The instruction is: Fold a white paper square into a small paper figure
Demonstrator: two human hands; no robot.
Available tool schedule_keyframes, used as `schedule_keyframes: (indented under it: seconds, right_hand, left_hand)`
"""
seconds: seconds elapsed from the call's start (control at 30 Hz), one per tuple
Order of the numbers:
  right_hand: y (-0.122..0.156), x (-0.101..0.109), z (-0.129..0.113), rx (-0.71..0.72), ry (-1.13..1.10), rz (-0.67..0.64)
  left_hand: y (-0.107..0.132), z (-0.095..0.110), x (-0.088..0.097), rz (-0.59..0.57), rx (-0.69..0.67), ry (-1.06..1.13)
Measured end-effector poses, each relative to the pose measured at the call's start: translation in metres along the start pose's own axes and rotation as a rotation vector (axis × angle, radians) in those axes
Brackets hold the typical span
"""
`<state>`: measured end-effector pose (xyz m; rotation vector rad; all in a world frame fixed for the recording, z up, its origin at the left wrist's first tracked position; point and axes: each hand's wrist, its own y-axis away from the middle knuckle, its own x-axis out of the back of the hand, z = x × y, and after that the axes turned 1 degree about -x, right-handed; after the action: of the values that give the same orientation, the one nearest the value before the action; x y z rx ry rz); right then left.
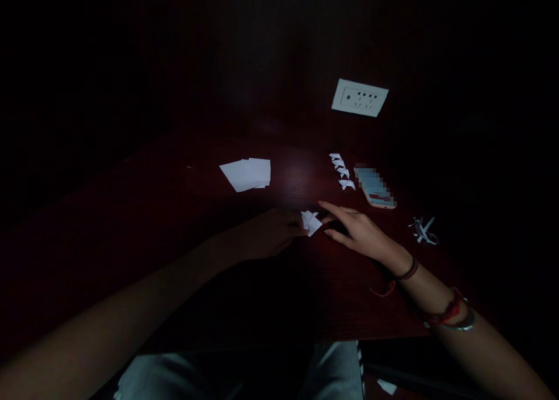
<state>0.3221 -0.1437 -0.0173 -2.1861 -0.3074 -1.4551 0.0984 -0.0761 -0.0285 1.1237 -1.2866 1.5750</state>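
A small folded piece of white paper [311,222] lies low over the dark red table, between my two hands. My left hand [273,234] pinches it at its left edge, with the thumb in front. Just off its right corner is my right hand [356,228], fingers apart and holding nothing. Several little folded paper figures [343,172] stand in a slanting row beyond my right hand. White paper sheets [247,174] lie in a loose, overlapping pile past my left hand.
A phone [375,187] lies to the right of the folded figures. Farther right sits a small heap of paper strips [423,231]. A white socket panel [360,98] is on the wall behind. Below the table [349,307] edge, a white scrap [386,386] shows.
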Motion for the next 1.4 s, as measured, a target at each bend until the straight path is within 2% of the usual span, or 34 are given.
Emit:
schedule_keyframes:
  seconds: [0.17, 0.37, 0.5, 0.7, 1.0, 1.3, 1.4]
  right_hand:
    - [-0.005, -0.007, -0.005, 0.064, -0.037, 0.019]
    - [-0.006, -0.011, -0.007, 0.067, -0.167, 0.014]
    - [-0.005, -0.015, -0.008, 0.029, -0.222, 0.031]
    - [-0.006, -0.019, -0.008, -0.087, -0.257, 0.092]
    - [-0.012, -0.025, -0.004, -0.238, -0.392, 0.086]
    - [-0.017, -0.025, -0.005, -0.307, -0.315, 0.076]
    - [-0.013, -0.024, -0.007, -0.299, -0.254, 0.123]
  left_hand:
    - [-0.003, 0.01, -0.006, 0.019, 0.008, -0.022]
    - [-0.003, 0.011, -0.007, 0.054, -0.027, 0.034]
    - [-0.002, 0.012, -0.007, 0.003, -0.046, -0.001]
    - [-0.003, 0.014, -0.005, 0.025, -0.066, 0.005]
    - [-0.002, 0.012, -0.011, -0.035, -0.057, -0.086]
    - [-0.006, 0.017, -0.01, -0.081, -0.011, -0.09]
    - [-0.007, 0.016, -0.007, -0.103, 0.01, -0.021]
